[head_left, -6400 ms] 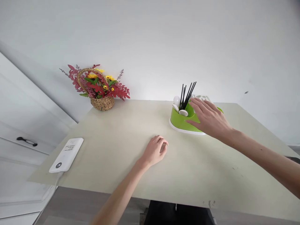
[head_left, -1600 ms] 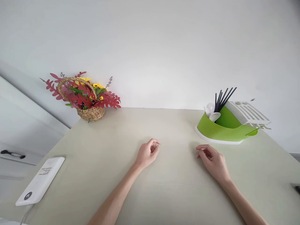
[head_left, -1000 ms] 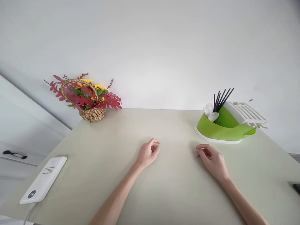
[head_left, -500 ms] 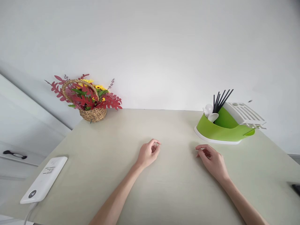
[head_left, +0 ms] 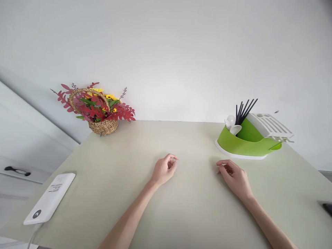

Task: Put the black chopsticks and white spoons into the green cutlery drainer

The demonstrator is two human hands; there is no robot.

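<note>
My left hand (head_left: 164,170) rests on the pale table (head_left: 192,207) near its middle, fingers curled loosely in with nothing in them. My right hand (head_left: 234,178) lies a little to the right, also loosely curled and holding nothing. Behind my right hand, at the far right of the table, stands a green and white cutlery drainer (head_left: 247,142) holding black chopsticks (head_left: 244,109) and white spoons (head_left: 232,126). Neither hand touches the drainer.
A wicker basket of red and yellow artificial flowers (head_left: 97,109) sits at the far left corner. A white power bank (head_left: 49,197) with a cable lies at the near left edge. A white cabinet with a dark handle (head_left: 15,170) stands left of the table.
Several seconds ago my right hand was on the drainer; it now rests on the table, and the drainer sits further right. Over the last second both hands stay still.
</note>
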